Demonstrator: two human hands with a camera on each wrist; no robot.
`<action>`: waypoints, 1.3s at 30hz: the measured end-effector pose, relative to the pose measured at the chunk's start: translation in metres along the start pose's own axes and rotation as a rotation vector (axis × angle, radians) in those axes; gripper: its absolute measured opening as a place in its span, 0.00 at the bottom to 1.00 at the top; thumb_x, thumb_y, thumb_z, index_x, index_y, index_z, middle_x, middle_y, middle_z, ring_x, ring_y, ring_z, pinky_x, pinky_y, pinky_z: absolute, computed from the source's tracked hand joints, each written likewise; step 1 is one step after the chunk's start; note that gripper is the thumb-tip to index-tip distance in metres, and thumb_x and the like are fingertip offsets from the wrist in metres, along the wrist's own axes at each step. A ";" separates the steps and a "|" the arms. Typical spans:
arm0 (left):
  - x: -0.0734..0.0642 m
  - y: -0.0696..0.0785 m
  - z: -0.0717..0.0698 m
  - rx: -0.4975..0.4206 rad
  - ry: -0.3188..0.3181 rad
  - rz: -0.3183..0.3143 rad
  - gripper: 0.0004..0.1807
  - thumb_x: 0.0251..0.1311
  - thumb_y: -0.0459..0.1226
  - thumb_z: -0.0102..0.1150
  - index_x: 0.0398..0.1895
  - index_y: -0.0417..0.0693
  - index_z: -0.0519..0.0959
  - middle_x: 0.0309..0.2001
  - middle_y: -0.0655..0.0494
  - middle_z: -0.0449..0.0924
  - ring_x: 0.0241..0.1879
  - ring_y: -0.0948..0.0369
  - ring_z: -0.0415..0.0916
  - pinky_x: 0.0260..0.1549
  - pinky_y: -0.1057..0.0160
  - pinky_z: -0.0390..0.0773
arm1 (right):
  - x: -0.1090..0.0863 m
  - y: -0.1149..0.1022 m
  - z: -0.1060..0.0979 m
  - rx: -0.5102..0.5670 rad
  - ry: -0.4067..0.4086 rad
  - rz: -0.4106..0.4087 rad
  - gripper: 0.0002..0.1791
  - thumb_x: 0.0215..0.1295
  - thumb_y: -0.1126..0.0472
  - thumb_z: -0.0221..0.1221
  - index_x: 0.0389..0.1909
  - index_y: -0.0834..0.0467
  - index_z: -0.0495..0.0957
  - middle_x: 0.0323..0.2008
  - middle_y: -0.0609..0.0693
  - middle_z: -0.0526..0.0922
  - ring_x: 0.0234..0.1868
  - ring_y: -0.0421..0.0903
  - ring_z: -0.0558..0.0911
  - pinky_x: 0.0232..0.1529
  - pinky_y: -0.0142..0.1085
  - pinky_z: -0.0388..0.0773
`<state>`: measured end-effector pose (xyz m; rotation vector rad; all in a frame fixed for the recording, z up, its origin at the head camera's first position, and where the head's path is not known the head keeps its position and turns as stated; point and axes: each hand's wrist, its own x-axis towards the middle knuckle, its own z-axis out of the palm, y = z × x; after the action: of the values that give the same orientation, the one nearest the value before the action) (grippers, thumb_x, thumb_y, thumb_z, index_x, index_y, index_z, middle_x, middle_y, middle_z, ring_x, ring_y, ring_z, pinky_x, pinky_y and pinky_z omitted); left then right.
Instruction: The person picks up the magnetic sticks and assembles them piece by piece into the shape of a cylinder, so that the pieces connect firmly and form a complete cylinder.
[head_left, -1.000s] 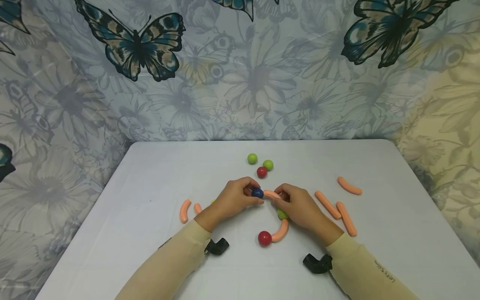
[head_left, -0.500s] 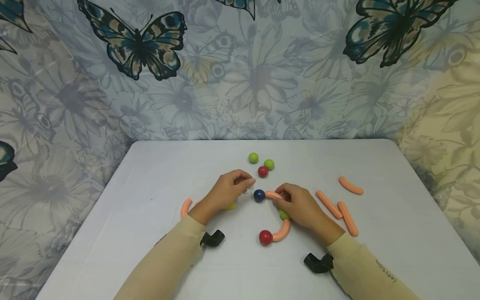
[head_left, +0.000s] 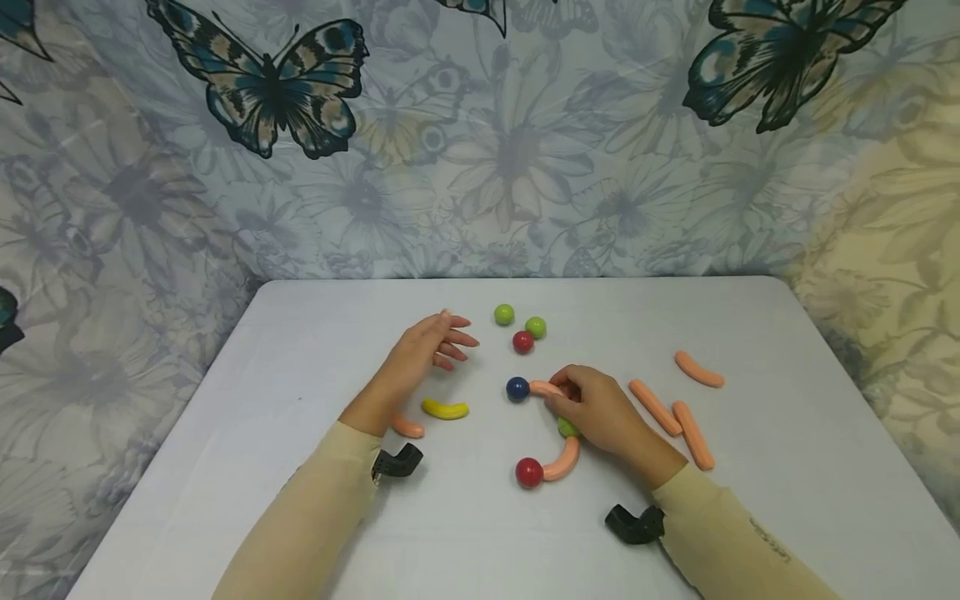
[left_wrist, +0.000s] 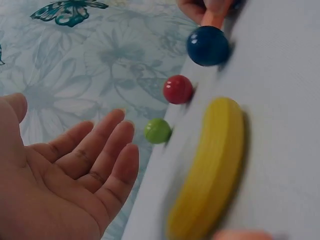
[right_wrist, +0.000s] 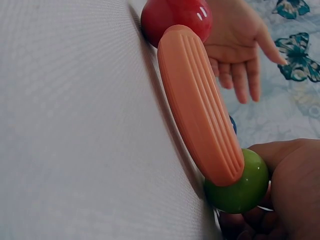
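In the head view my right hand (head_left: 600, 408) pinches a curved peach-coloured rod (head_left: 542, 388) low at the table. A dark blue ball (head_left: 517, 389) is at that rod's left end. Below the hand, a green ball (head_left: 567, 427) joins a second curved peach rod (right_wrist: 200, 105), whose other end meets a red ball (head_left: 529, 473). Together they form an open arc. My left hand (head_left: 420, 354) is raised over the table, fingers extended, holding nothing. Nearest to it lies a curved yellow rod (left_wrist: 210, 170). Fingers of the right hand hide where the upper rod meets the green ball.
Two loose green balls (head_left: 504, 314) and a red ball (head_left: 522, 342) lie toward the back. Two straight peach rods (head_left: 693, 435) and a curved peach rod (head_left: 699, 369) lie right of the right hand. A peach rod (head_left: 407, 427) is partly covered by the left wrist.
My left hand has let go of the blue ball and moved left and back, its fingers spreading. The yellow rod has come into full view. My right hand keeps its grip in place.
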<state>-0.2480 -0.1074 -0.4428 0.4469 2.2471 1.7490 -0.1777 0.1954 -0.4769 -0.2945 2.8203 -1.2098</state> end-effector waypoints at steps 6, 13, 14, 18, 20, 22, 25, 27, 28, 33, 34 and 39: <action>-0.016 -0.019 -0.011 0.060 -0.141 -0.070 0.36 0.88 0.60 0.34 0.77 0.41 0.71 0.60 0.52 0.86 0.54 0.49 0.81 0.59 0.49 0.78 | 0.000 -0.001 0.001 0.005 -0.013 -0.013 0.09 0.74 0.61 0.69 0.50 0.60 0.86 0.32 0.47 0.79 0.34 0.47 0.76 0.35 0.41 0.76; -0.017 -0.024 -0.015 0.103 -0.227 -0.107 0.30 0.80 0.55 0.61 0.75 0.50 0.74 0.61 0.57 0.84 0.60 0.53 0.79 0.65 0.49 0.73 | 0.000 0.001 -0.004 0.005 -0.004 -0.008 0.10 0.75 0.60 0.69 0.51 0.59 0.86 0.32 0.48 0.78 0.35 0.48 0.76 0.34 0.40 0.75; -0.017 -0.024 -0.015 0.124 -0.247 -0.106 0.30 0.77 0.53 0.66 0.74 0.51 0.76 0.61 0.58 0.84 0.59 0.54 0.79 0.65 0.49 0.73 | 0.000 0.001 -0.005 0.008 -0.003 -0.008 0.10 0.75 0.60 0.69 0.51 0.60 0.86 0.32 0.48 0.78 0.35 0.48 0.76 0.34 0.40 0.75; -0.016 -0.026 -0.018 0.233 -0.330 -0.065 0.24 0.67 0.41 0.77 0.64 0.51 0.84 0.55 0.59 0.85 0.56 0.55 0.78 0.61 0.54 0.75 | 0.000 0.002 -0.005 0.008 -0.007 -0.016 0.10 0.75 0.60 0.69 0.51 0.60 0.86 0.32 0.48 0.78 0.35 0.48 0.76 0.35 0.40 0.75; -0.017 -0.025 -0.019 0.297 -0.348 -0.054 0.17 0.66 0.38 0.78 0.57 0.54 0.88 0.52 0.61 0.86 0.54 0.57 0.79 0.57 0.56 0.76 | 0.000 0.002 -0.005 0.003 -0.003 -0.017 0.10 0.75 0.60 0.69 0.51 0.60 0.86 0.32 0.48 0.78 0.35 0.48 0.76 0.35 0.41 0.75; -0.019 -0.023 -0.019 0.346 -0.359 -0.036 0.12 0.67 0.35 0.75 0.52 0.56 0.90 0.50 0.63 0.85 0.53 0.57 0.78 0.56 0.56 0.77 | 0.001 0.002 -0.005 -0.001 -0.002 -0.019 0.10 0.75 0.60 0.69 0.50 0.60 0.86 0.32 0.48 0.78 0.35 0.48 0.76 0.35 0.41 0.75; -0.020 -0.019 -0.020 0.433 -0.347 0.009 0.12 0.67 0.30 0.71 0.45 0.59 0.91 0.48 0.67 0.85 0.53 0.57 0.75 0.57 0.53 0.72 | 0.002 0.003 -0.004 0.000 -0.006 -0.022 0.09 0.75 0.60 0.69 0.50 0.60 0.86 0.32 0.48 0.78 0.35 0.48 0.76 0.35 0.41 0.75; -0.020 -0.019 -0.020 0.469 -0.333 0.061 0.16 0.64 0.26 0.67 0.43 0.58 0.92 0.49 0.68 0.85 0.55 0.56 0.73 0.59 0.51 0.70 | 0.002 0.003 -0.004 -0.002 -0.008 -0.023 0.09 0.75 0.60 0.69 0.50 0.60 0.86 0.32 0.48 0.78 0.35 0.48 0.76 0.35 0.41 0.75; -0.020 -0.019 -0.020 0.479 -0.321 0.085 0.18 0.62 0.24 0.65 0.42 0.57 0.92 0.50 0.67 0.85 0.56 0.55 0.72 0.60 0.50 0.70 | 0.003 0.003 -0.003 -0.003 -0.008 -0.023 0.09 0.75 0.60 0.69 0.50 0.60 0.86 0.32 0.48 0.78 0.34 0.48 0.76 0.35 0.41 0.75; -0.018 -0.023 -0.018 0.478 -0.216 0.154 0.16 0.64 0.26 0.66 0.50 0.50 0.89 0.60 0.60 0.81 0.64 0.53 0.72 0.64 0.48 0.71 | 0.003 0.003 -0.002 0.001 -0.011 -0.027 0.09 0.75 0.60 0.69 0.50 0.60 0.86 0.32 0.47 0.79 0.34 0.48 0.76 0.35 0.41 0.75; -0.018 -0.024 -0.018 0.491 -0.167 0.148 0.14 0.66 0.29 0.68 0.52 0.49 0.87 0.59 0.58 0.81 0.62 0.53 0.73 0.63 0.48 0.72 | 0.003 0.004 -0.001 0.002 -0.011 -0.028 0.09 0.75 0.60 0.69 0.50 0.60 0.86 0.32 0.47 0.79 0.34 0.48 0.76 0.35 0.41 0.75; -0.018 -0.024 -0.015 0.571 0.031 0.048 0.18 0.71 0.43 0.75 0.57 0.45 0.83 0.48 0.53 0.77 0.44 0.55 0.75 0.49 0.53 0.77 | 0.003 0.004 0.000 0.007 -0.013 -0.025 0.09 0.75 0.60 0.69 0.50 0.60 0.86 0.32 0.47 0.79 0.34 0.47 0.76 0.35 0.40 0.75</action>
<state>-0.2395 -0.1329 -0.4623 0.5863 2.7610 1.1072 -0.1809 0.1980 -0.4795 -0.3371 2.8092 -1.2169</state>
